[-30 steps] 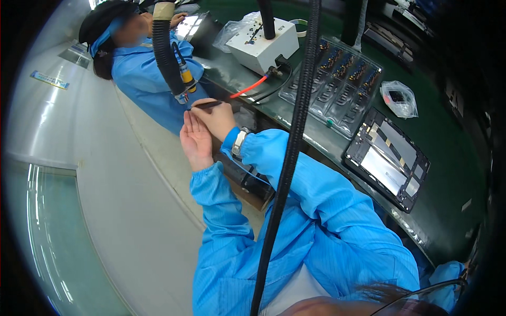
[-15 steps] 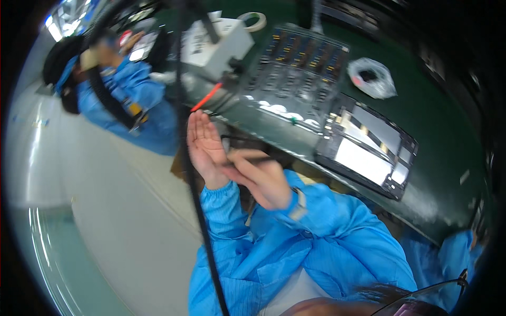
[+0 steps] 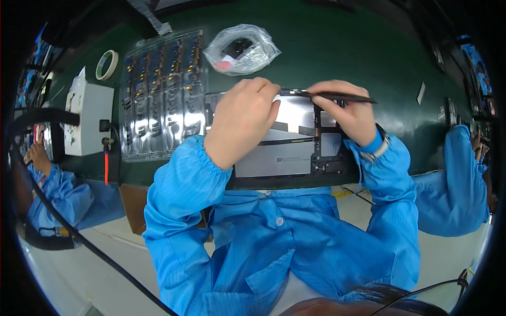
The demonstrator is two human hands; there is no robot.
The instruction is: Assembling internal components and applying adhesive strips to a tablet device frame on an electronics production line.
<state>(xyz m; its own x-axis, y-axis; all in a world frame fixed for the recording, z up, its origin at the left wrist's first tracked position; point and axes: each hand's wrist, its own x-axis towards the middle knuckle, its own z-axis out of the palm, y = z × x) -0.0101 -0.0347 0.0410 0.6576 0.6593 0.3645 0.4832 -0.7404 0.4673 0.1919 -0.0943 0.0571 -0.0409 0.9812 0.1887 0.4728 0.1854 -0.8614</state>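
An opened tablet [image 3: 329, 166], its inside showing silver-grey battery panels and black edge parts, lies on the green table in front of me. My left hand [image 3: 245, 118] rests over its left part, fingers pinched together at the far edge; whatever they grip is hidden. At the far right part of that edge, my right hand [image 3: 348, 108] is closed around black tweezers [image 3: 350, 97]. Their narrow end points left toward a small strip of parts [image 3: 292, 91] along the far edge, close to my left fingertips.
Left of the tablet lies a clear plastic tray [image 3: 163, 100] with several small parts. Beyond the tablet sits a clear plastic bag [image 3: 245, 50]. Further left are a tape roll [image 3: 107, 65] and a white box [image 3: 92, 121] with a red cable. Co-workers' blue sleeves [image 3: 448, 181] flank me.
The view has swung round to the table. Both hands, earlier held together left of the tablet and off the table edge, are now at the tablet's far edge. The left palm has closed.
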